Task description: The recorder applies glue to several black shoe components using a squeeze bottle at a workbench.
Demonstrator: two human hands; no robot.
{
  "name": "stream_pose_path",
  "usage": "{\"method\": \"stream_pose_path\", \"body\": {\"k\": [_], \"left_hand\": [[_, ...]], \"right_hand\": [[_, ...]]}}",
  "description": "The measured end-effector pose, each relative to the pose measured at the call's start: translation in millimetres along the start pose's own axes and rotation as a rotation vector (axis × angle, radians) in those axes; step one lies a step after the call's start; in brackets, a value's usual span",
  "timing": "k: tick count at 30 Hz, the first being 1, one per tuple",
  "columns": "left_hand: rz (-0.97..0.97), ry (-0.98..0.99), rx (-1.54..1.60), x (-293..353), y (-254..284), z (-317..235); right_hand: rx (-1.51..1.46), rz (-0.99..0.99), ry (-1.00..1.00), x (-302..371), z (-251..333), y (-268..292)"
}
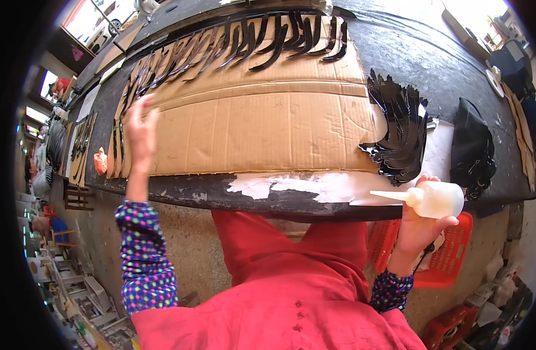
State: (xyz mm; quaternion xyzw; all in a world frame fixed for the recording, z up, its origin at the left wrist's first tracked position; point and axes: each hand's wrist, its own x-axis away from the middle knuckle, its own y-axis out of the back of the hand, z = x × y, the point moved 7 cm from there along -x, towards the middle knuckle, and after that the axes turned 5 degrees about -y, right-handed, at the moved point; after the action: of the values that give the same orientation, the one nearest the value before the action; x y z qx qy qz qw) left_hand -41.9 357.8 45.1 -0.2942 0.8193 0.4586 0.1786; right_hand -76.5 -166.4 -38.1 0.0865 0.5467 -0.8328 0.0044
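From the head camera, the right hand (418, 224) is closed around a white squeeze bottle (437, 199), held off the near edge of the worktable (396, 52) toward its right end. The bottle lies sideways in the grip, and its long thin nozzle (387, 194) points left, level with the table's near edge.

The left hand (140, 129) is raised over the left end of a large flattened cardboard sheet (262, 125), fingers spread and loosely curled, holding nothing. The hand is blurred, so I cannot tell whether it touches the card. Its sleeve (144, 256) is dark with small coloured dots.

The cardboard covers most of the middle of the dark table. Along its far edge lies a row of black curved strips (262, 41), laid side by side and running round to the left end. At the cardboard's right edge sits a fanned stack of black curved pieces (399, 131), resting partly on a white sheet (440, 151). Just right of it stands a black bag (472, 149).

White torn paper patches (303, 186) stick to the table's near edge. Below the right end of the table is a red plastic basket (451, 256). The person wears a red garment (279, 291).
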Motion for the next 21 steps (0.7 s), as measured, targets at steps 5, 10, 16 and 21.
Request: {"method": "stream_pose_path", "body": {"k": [5,10,16,21], "left_hand": [[0.512,-0.162,0.562,51.0,-181.9,-216.2],[0.681,-0.156,0.534,64.1,-287.5,-310.6],[0.798,-0.022,0.333,60.9,-325.3,-337.0],[0.876,-0.020,0.367,57.3,-334.2,-336.8]], "right_hand": [[-0.136,0.113,-0.081,3.6,12.1,-3.9],[0.022,0.085,0.078,9.3,32.1,4.5],[-0.389,0.069,0.019,16.4,48.2,37.1],[-0.329,0.010,0.052,11.1,49.7,55.6]]}}
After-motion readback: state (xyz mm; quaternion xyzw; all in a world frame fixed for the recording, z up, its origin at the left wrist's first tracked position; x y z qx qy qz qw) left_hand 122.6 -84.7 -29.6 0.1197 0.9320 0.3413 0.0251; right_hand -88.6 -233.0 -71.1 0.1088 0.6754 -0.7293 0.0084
